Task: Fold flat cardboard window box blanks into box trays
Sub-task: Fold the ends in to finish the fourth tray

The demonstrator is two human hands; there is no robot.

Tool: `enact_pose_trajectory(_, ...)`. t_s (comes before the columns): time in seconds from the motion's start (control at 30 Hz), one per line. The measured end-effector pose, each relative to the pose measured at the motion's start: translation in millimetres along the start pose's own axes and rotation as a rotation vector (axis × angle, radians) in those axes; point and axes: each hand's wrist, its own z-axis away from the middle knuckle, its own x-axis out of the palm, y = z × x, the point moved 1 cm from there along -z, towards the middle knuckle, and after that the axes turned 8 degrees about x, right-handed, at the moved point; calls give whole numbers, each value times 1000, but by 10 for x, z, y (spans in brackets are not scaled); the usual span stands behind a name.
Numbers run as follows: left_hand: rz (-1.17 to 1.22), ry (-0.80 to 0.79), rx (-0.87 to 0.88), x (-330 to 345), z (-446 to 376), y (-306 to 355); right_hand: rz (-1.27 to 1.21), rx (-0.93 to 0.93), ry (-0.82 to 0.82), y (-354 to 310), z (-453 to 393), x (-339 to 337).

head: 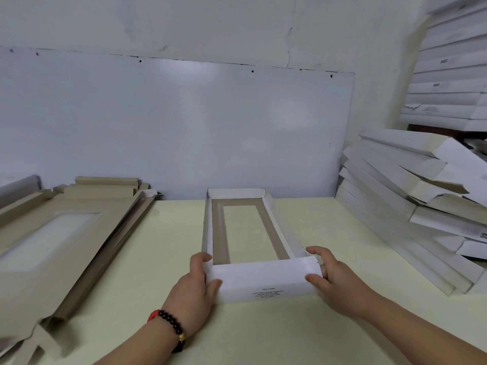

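— Where is the box tray point(245, 233) sitting?

— In the middle of the pale tabletop point(316, 246), long axis running away from the person, its far end close to the white board point(184, 122) leaning on the wall. The side walls and far end wall stand up; the window opening shows the tabletop through it.

— And the hands?

— The left hand point(195, 283) grips the near left corner, its fingers point(204, 258) curled over the edge and the thumb pressing the near end flap point(263, 280). The right hand point(332, 275) clasps the right end of that flap — thumb in front, fingers behind.

— Anything else around?

— Flat blanks point(60, 233) piled at left, brown side up; finished white boxes point(411, 196) stacked at right.
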Motion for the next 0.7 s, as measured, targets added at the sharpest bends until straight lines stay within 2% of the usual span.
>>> enact_pose_trajectory(0.23,-166,29,78,-14,4,37,161,-106,18,-56,17,15)
enact_pose_trajectory(0.4,-425,-9,151,-81,38,164,557,-201,161,-182,55,16)
enact_pose_trajectory(0.5,-613,-136,287,-94,68,322,764,-357,290,-341,149,56)
enact_pose_trajectory(0.57,-686,-163,309,-91,55,427,774,-393,336,-445,208,112)
enact_pose_trajectory(0.63,-711,-323,320,-44,64,554,811,-451,358,-558,272,204)
enact_pose_trajectory(0.7,-746,-342,313,117,39,541,840,-498,360,-632,297,338)
